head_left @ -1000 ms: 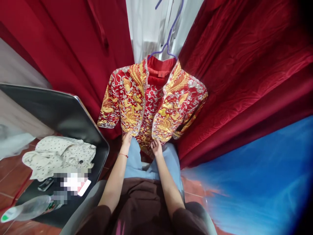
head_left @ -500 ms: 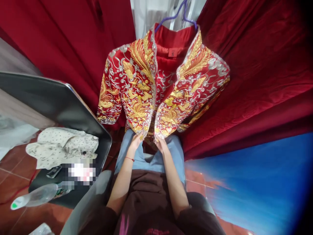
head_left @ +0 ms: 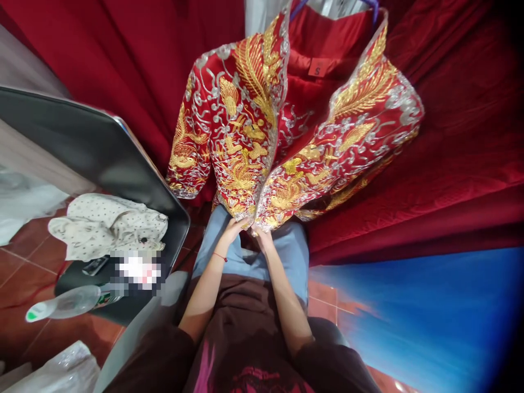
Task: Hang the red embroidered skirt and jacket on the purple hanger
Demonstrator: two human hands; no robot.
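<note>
In front of me a red jacket (head_left: 241,120) with gold and silver embroidery hangs on a purple hanger (head_left: 298,9). Its front is unfastened, and an S size label (head_left: 316,69) shows on the red lining below the collar. My left hand (head_left: 234,228) grips the lower front corner of the left panel, fingers partly hidden by the cloth. Close beside it, my right hand (head_left: 262,236) is closed on the bottom corner of the right panel. The two panel edges nearly meet at my hands, over my lap.
To my left a black chair (head_left: 123,158) holds a white dotted cloth (head_left: 110,224), a dark phone-like device (head_left: 95,266) and a clear plastic bottle (head_left: 73,303). Dark red curtains (head_left: 458,142) hang on both sides. A blue sheet (head_left: 429,305) lies at the right.
The jacket looks larger and nearer, its collar higher in view and further right. My hands have come closer together, bringing the lower front edges toward each other.
</note>
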